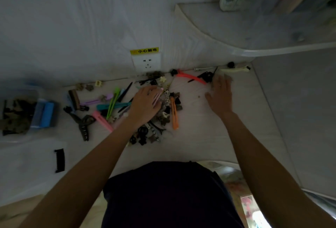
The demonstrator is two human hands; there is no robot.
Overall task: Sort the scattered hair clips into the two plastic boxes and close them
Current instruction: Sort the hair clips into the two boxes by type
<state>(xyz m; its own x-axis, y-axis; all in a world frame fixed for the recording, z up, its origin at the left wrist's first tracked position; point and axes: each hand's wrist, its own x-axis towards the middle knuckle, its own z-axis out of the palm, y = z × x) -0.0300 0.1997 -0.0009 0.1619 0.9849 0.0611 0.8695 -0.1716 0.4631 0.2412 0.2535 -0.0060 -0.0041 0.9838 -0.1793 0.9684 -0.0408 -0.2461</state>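
Several hair clips (116,103) lie scattered in a heap across the middle of the white desk (209,133): green, teal, pink, orange and dark ones. My left hand (145,103) rests on top of the heap with a thin pink clip (157,97) between its fingers. My right hand (221,95) lies flat and spread on the desk to the right, beside a red-orange clip (190,77) and a cream clip (234,69). At the left edge stands a clear plastic box (20,115) with dark clips and a blue latch (45,114). A clear lid with a black latch (59,160) lies in front of it.
A wall socket (147,62) with a yellow warning label sits on the wall behind the heap. A curved shelf (254,33) with clear storage juts out at the upper right. A grey side panel (300,109) bounds the desk on the right. My dark-clothed torso fills the bottom.
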